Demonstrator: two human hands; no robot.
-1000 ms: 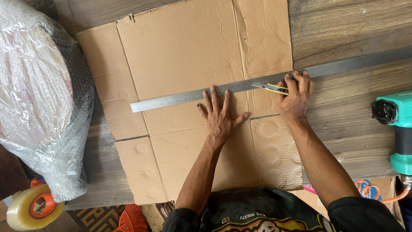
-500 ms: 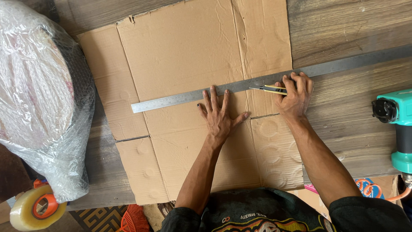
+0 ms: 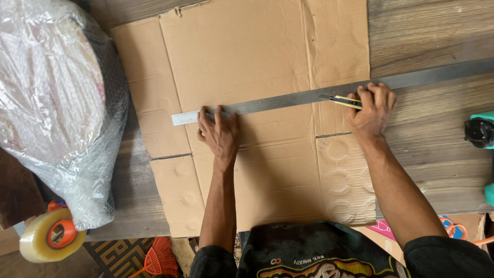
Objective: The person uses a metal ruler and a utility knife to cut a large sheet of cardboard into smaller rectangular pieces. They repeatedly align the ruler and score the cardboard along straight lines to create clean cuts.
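Observation:
A flattened brown cardboard sheet (image 3: 257,56) lies on a wooden table. A long steel ruler (image 3: 288,99) runs across it, slanting up to the right. My left hand (image 3: 219,135) presses flat on the cardboard, fingertips on the ruler near its left end. My right hand (image 3: 371,110) grips a yellow and black utility knife (image 3: 343,100) with the blade against the ruler's edge near the right side of the cardboard.
A big bundle in clear plastic wrap (image 3: 56,103) fills the left side. A roll of packing tape (image 3: 51,236) sits below it. A teal power tool (image 3: 483,149) is at the right edge. An orange broom head (image 3: 157,257) lies on the floor.
My left hand has slid leftward along the ruler toward its left end. My right hand still holds the knife at the ruler's right part.

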